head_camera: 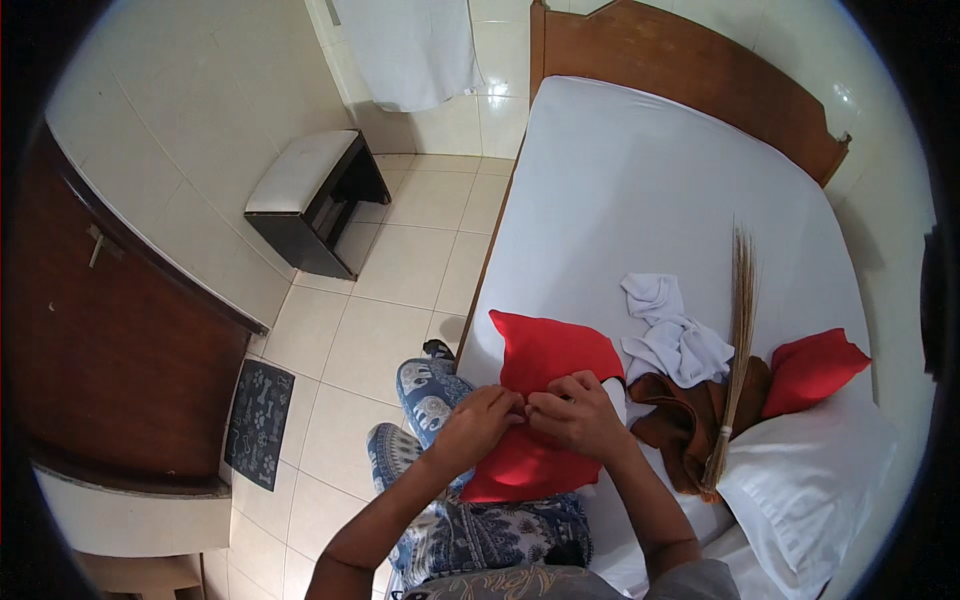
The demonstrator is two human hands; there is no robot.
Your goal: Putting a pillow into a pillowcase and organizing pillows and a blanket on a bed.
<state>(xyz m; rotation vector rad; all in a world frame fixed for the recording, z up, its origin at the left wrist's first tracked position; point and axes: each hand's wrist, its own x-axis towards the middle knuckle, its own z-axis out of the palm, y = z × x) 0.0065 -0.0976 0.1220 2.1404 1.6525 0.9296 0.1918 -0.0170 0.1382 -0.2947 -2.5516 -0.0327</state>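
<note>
A red cushion [551, 349] lies across my lap and the edge of the bed. Both my hands meet at its middle, fingertips pinching the red fabric. My left hand [480, 420] comes from the left, and my right hand [577, 412], with a ring on one finger, from the right. What exactly the fingertips hold between them is hidden. A bit of white shows at the cushion's right side, by my right hand. To the right, white cloths [671, 334] lie crumpled on the white bed sheet [600, 195], beside a brown cloth [675, 420] with a stick broom [739, 337] across it.
A second red cushion [814, 371] and a white pillow [810, 480] are at the right. The wooden headboard [675, 67] stands at the far end. Left are a padded stool [307, 187], a patterned doormat [260, 424] and a brown door [112, 322]. A white cloth [416, 52] hangs beyond.
</note>
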